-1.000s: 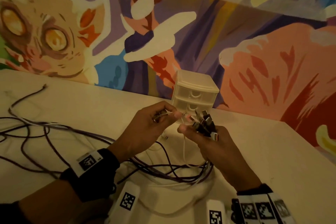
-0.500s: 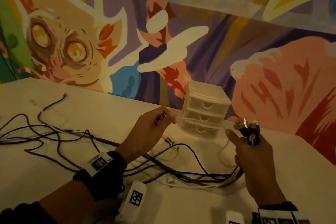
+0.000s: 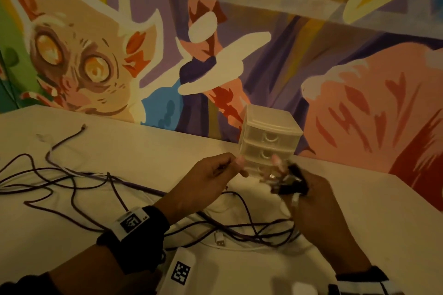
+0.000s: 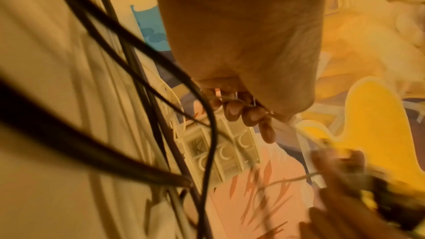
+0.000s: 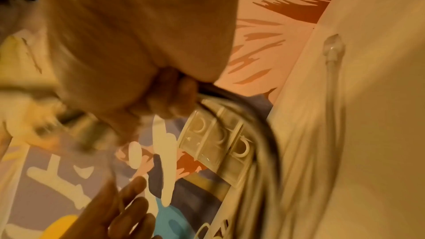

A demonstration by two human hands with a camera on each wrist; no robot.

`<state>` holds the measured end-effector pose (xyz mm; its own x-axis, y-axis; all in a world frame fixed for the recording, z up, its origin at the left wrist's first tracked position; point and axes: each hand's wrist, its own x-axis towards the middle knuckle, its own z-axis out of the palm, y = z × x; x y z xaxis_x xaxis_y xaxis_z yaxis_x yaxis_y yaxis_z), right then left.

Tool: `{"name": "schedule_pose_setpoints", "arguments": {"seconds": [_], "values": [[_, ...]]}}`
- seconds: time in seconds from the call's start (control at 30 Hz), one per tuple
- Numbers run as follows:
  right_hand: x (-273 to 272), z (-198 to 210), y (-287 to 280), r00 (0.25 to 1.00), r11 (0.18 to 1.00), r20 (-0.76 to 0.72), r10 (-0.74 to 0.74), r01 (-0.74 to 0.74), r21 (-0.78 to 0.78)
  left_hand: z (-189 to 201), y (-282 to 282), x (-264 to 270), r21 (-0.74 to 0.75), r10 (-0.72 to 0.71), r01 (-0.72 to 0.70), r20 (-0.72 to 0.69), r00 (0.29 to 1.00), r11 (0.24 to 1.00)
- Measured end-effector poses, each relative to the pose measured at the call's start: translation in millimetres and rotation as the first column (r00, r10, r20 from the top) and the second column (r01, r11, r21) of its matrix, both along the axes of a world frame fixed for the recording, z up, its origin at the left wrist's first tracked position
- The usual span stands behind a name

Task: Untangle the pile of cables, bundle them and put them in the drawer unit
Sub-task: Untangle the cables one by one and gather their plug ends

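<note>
right hand [image 3: 309, 196] gripping blurred plugs [image 3: 288, 183]

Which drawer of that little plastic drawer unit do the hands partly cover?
The bottom drawer of the translucent white three-drawer unit: in the head view, fingertips overlap it. The top drawer and middle drawer show their handles.

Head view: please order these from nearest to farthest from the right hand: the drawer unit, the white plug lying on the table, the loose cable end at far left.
From the right hand:
1. Drawer unit, just behind the fingers.
2. White plug, lower left, among the cables.
3. Loose cable end, far left on the table.
</note>
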<state>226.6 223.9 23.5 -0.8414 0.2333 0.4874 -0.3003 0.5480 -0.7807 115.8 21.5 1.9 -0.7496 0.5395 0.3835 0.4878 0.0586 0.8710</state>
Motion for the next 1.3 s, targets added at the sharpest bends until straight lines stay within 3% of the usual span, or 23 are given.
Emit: {"name": "schedule_pose_setpoints", "arguments": {"seconds": [0.07, 0.1, 0.13, 0.2, 0.27, 0.33, 0.4, 0.47, 0.53, 0.63, 0.7, 0.73, 0.8, 0.83, 0.93, 1.0, 1.07, 1.17, 1.23, 1.3], "values": [[6.5, 7.4, 4.7, 0.971, 0.952, -0.236, 0.04, -0.108, -0.286, 1.4, -0.8, 0.2, 0.03, -0.017, 0.015, 0.046, 0.999, 0.999], [9.4, 11.9, 8.9, 0.95, 0.885, -0.31, 0.023, -0.164, -0.437, 2.6, -0.4, 0.7, 0.047, -0.02, 0.017, 0.059, 0.998, 0.999], [10.2, 15.3, 14.7, 0.948, 0.828, -0.319, -0.008, -0.172, -0.534, 3.3, 0.5, 1.0, 0.053, -0.009, 0.006, 0.06, 0.998, 0.999], [7.0, 13.8, 27.3, 0.975, 0.797, -0.202, -0.094, -0.048, -0.602, 3.6, 0.6, 0.1, 0.047, 0.023, -0.026, 0.056, 0.998, 0.999], [5.2, 11.5, 29.8, 0.982, 0.834, 0.027, -0.189, 0.175, -0.523, 3.8, -1.6, -1.8, 0.053, 0.034, -0.037, 0.041, 0.999, 0.998], [7.1, 10.5, 22.7, 0.961, 0.897, 0.142, -0.237, 0.272, -0.348, 2.4, -3.8, -2.9, 0.045, 0.027, -0.027, 0.01, 1.0, 0.999], [8.8, 10.7, 14.7, 0.969, 0.936, 0.074, -0.235, 0.246, -0.253, 1.4, -2.8, -2.6, 0.031, 0.012, -0.011, -0.016, 1.0, 0.999], [8.9, 12.0, 7.4, 0.99, 0.987, -0.009, -0.138, 0.137, -0.085, -0.9, 1.3, -0.8, 0.009, -0.01, 0.01, -0.033, 0.999, 1.0], [5.9, 9.0, 0.7, 0.997, 0.997, 0.066, -0.045, 0.04, 0.066, -0.6, 4.4, 2.9, -0.01, -0.025, 0.025, -0.043, 0.999, 1.0], [1.9, 4.9, -5.2, 0.979, 0.987, 0.2, -0.047, 0.015, 0.158, 1.2, 3.9, 4.3, -0.028, -0.06, 0.058, -0.054, 0.997, 0.998], [3.1, 8.2, -4.9, 0.998, 0.998, 0.053, -0.04, 0.037, 0.049, 3.0, 2.7, 6.3, -0.008, -0.058, 0.058, -0.043, 0.997, 0.998], [5.3, 11.9, -1.4, 0.996, 0.994, -0.086, -0.033, 0.024, -0.102, 3.1, 2.4, 6.5, 0.005, -0.053, 0.054, -0.028, 0.998, 0.999], [11.4, 19.2, 11.8, 0.947, 0.897, -0.312, -0.079, -0.069, -0.436, 2.7, 2.5, 5.0, 0.02, -0.045, 0.045, -0.007, 0.999, 0.999], [12.7, 22.7, 19.5, 0.926, 0.809, -0.346, -0.15, -0.087, -0.582, 1.4, 2.1, 3.3, 0.027, -0.046, 0.046, -0.003, 0.999, 0.999], [12.6, 23.1, 44.5, 0.907, 0.505, -0.206, -0.368, 0.009, -0.863, 0.8, 0.3, -0.6, -0.001, -0.025, 0.025, 0.016, 1.0, 1.0], [11.3, 15.9, 55.5, 0.903, 0.419, -0.119, -0.412, 0.072, -0.905, 3.4, -1.0, -1.0, -0.021, -0.006, 0.006, -0.008, 1.0, 1.0], [9.1, 10.5, 59.0, 0.906, 0.429, -0.082, -0.415, 0.116, -0.896, 10.9, -3.6, -0.6, 0.022, 0.032, -0.032, -0.028, 0.999, 0.999], [5.8, 10.2, 52.9, 0.921, 0.528, -0.053, -0.385, 0.173, -0.831, 40.3, -21.3, -9.5, 0.145, 0.215, -0.208, -0.031, 0.976, 0.967], [4.2, 10.3, 47.9, 0.938, 0.571, -0.089, -0.336, 0.128, -0.811, 72.7, -49.9, -23.4, 0.212, 0.37, -0.343, -0.107, 0.923, 0.915], [2.9, 14.5, 44.0, 0.954, 0.569, -0.168, -0.249, 0.004, -0.822, 107.9, -96.5, -40.1, 0.132, 0.489, -0.471, -0.256, 0.834, 0.872]]}}
